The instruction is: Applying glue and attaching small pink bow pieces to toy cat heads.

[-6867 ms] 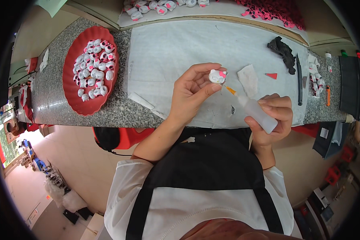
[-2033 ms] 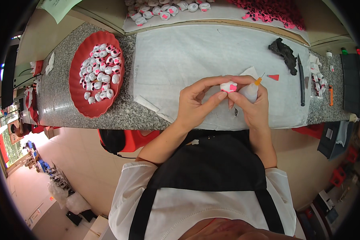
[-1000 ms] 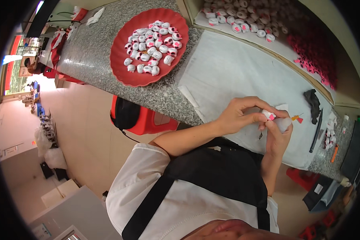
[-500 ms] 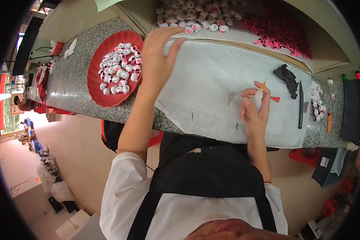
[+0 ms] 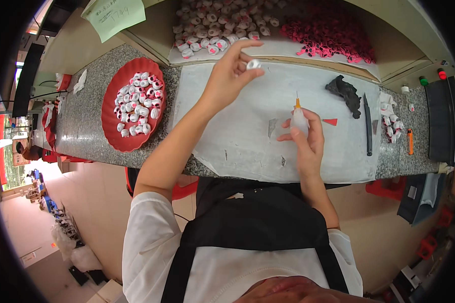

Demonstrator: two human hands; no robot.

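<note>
Between the thumb and fingers of my left hand (image 5: 231, 76) is a small white round piece (image 5: 253, 64), pinched above the far part of the white paper sheet (image 5: 227, 126). My right hand (image 5: 308, 139) is wrapped round a small white squeeze bottle (image 5: 299, 121), whose orange needle tip (image 5: 297, 103) points away from me. Beyond my left hand lies a heap of white round pieces (image 5: 215, 30), some with pink spots. To the left, a red scalloped plate (image 5: 111, 108) holds several white pieces with pink and black parts.
Small pink parts (image 5: 333, 40) are piled in the shelf at the back. A crumpled black scrap (image 5: 345, 93), a black pen-like tool (image 5: 368, 126) and a red scrap (image 5: 330, 121) lie right of my right hand. Farther right are more white pieces (image 5: 392, 129) and an orange stick (image 5: 410, 142).
My left hand has moved right from beside the plate's edge and now shows a white piece in its fingers. The bottle in my right hand now stands more upright. The view has shifted.
</note>
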